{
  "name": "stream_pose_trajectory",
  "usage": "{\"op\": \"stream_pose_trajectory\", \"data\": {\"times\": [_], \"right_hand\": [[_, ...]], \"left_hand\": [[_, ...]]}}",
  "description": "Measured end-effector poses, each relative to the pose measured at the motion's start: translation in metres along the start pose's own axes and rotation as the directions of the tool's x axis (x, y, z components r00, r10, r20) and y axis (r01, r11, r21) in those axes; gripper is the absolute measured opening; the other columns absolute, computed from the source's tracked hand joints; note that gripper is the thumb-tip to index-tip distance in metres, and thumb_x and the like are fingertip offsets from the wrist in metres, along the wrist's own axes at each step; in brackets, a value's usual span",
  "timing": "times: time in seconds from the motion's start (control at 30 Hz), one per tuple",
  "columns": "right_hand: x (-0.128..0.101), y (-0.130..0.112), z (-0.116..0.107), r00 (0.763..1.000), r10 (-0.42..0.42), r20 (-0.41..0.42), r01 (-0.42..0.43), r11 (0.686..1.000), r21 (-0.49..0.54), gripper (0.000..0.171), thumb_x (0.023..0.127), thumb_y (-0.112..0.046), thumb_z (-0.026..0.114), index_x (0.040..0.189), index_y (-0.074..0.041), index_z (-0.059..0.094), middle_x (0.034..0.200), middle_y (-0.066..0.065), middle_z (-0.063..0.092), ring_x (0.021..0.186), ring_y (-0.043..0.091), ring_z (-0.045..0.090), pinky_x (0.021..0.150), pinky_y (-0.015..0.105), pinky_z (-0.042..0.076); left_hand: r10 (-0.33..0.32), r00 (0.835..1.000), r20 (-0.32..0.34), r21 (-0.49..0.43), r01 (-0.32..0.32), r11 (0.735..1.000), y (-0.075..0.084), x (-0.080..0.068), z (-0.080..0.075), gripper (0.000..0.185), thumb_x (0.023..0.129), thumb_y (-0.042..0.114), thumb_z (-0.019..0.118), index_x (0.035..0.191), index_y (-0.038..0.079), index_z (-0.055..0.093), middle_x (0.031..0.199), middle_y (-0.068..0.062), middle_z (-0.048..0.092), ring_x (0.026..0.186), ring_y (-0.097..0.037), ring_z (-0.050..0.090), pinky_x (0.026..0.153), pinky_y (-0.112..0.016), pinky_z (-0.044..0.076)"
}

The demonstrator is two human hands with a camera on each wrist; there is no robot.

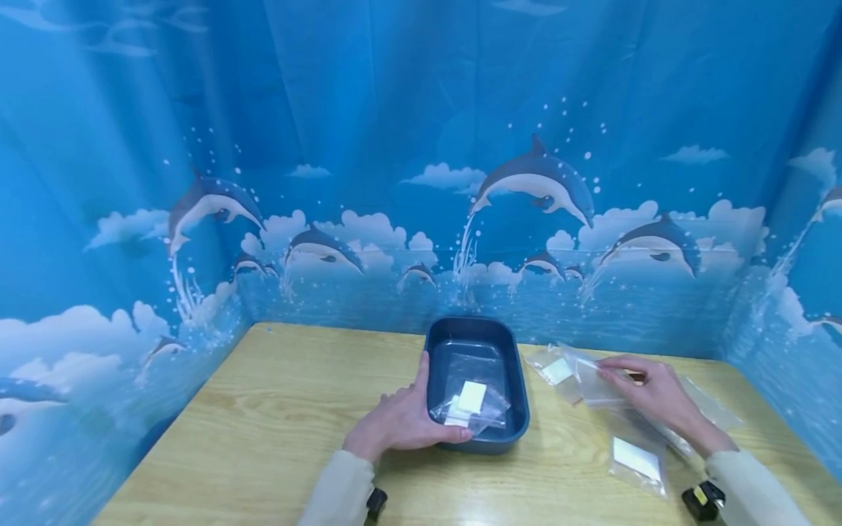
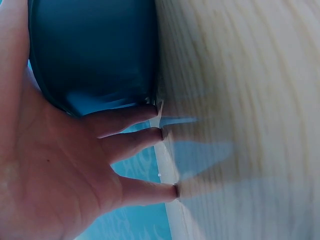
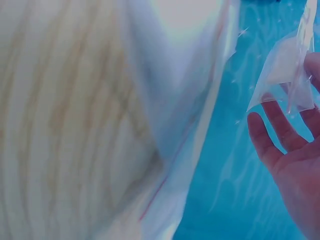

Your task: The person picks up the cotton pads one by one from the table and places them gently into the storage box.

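Blue dolphin-printed curtains (image 1: 395, 88) stand behind a light wooden table (image 1: 296, 394). One clear plastic bag (image 1: 585, 369) is over the table's right half, pinched between the thumb and fingers of the right hand (image 1: 647, 387). Other clear bags (image 1: 636, 459), one with a white insert, lie near that hand and forearm. Farther left stands a dark blue tray (image 1: 520, 398) containing bags with white squares (image 1: 471, 397). Against it, the left hand (image 1: 408, 420) rests with fingers straight and spread along the left side, thumb across the near rim.
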State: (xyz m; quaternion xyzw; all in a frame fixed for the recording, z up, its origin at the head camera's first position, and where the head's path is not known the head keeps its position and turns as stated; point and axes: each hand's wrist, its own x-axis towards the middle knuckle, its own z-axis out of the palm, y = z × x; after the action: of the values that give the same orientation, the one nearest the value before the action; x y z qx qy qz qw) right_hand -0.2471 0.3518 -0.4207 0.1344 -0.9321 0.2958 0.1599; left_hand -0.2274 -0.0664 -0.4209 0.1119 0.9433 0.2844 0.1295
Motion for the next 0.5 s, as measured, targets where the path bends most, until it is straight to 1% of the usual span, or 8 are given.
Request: {"op": "stream_pose_trajectory", "data": {"times": [0.13, 0.27, 0.37, 0.5], "right_hand": [[-0.001, -0.014, 0.0, 1.0, -0.01, -0.019, 0.01, 1.0, 0.003, 0.021, 0.098, -0.026, 0.071, 0.115, -0.016, 0.078, 0.12, 0.014, 0.076, 0.1, -0.027, 0.045, 0.079, 0.012, 0.054], [0.003, -0.027, 0.003, 0.997, -0.051, -0.059, 0.051, 0.999, 0.001, 0.018, 0.097, -0.024, 0.072, 0.113, -0.02, 0.079, 0.117, 0.009, 0.077, 0.101, -0.026, 0.048, 0.082, 0.01, 0.052], [0.004, -0.036, 0.005, 0.992, -0.088, -0.091, 0.088, 0.996, -0.006, 0.017, 0.096, -0.021, 0.074, 0.111, -0.022, 0.08, 0.114, 0.005, 0.078, 0.102, -0.024, 0.05, 0.083, 0.013, 0.054], [0.004, -0.046, 0.009, 0.987, -0.118, -0.111, 0.117, 0.993, -0.011, 0.016, 0.095, -0.018, 0.075, 0.11, -0.023, 0.08, 0.111, 0.004, 0.079, 0.103, -0.019, 0.055, 0.082, 0.022, 0.059]], "left_hand": [[0.001, 1.0, 0.003, 0.001, -0.001, 1.0, 0.0, 0.001, 0.0, 0.143, 0.067, 0.083, 0.073, 0.165, 0.022, -0.011, 0.158, -0.026, 0.044, 0.14, -0.046, 0.05, 0.121, -0.068, 0.028], [0.011, 1.0, -0.004, -0.015, -0.011, 1.0, 0.001, 0.002, -0.001, 0.143, 0.067, 0.082, 0.075, 0.165, 0.021, -0.011, 0.159, -0.025, 0.042, 0.141, -0.046, 0.049, 0.121, -0.071, 0.026], [0.019, 1.0, -0.006, -0.019, -0.019, 1.0, 0.0, 0.002, -0.002, 0.144, 0.067, 0.082, 0.075, 0.165, 0.021, -0.011, 0.159, -0.025, 0.042, 0.141, -0.045, 0.049, 0.121, -0.071, 0.026], [0.024, 1.0, -0.003, -0.019, -0.024, 1.0, -0.001, 0.001, 0.0, 0.144, 0.067, 0.083, 0.074, 0.165, 0.02, -0.011, 0.159, -0.025, 0.042, 0.142, -0.046, 0.049, 0.121, -0.071, 0.024]]}}
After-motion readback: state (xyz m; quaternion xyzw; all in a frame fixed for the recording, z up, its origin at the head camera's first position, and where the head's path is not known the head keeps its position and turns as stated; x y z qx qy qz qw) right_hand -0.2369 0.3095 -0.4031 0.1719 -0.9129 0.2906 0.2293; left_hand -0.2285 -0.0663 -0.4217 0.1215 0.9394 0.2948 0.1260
